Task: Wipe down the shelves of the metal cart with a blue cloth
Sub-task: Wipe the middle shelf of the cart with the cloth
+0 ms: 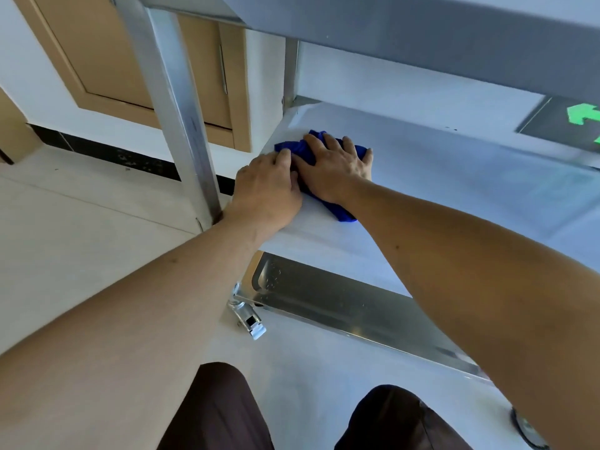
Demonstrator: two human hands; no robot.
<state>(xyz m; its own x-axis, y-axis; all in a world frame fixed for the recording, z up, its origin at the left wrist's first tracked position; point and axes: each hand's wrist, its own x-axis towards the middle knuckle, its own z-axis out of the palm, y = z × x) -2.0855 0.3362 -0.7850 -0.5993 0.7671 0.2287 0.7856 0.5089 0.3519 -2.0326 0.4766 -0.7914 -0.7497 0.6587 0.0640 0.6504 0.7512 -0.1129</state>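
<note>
Right hand [334,167]: fingers spread, palm flat on the crumpled blue cloth [344,214], pressing it to the middle shelf [438,177] of the stainless-steel cart, near that shelf's left end. Left hand [268,193]: touching the right hand, loosely curled over the cloth's left edge, though whether it pinches the fabric cannot be told. Square steel upright post [177,102]: just left of the shelf; lower steel tray [341,306] and locking caster [250,318]: beneath the shelf.
</note>
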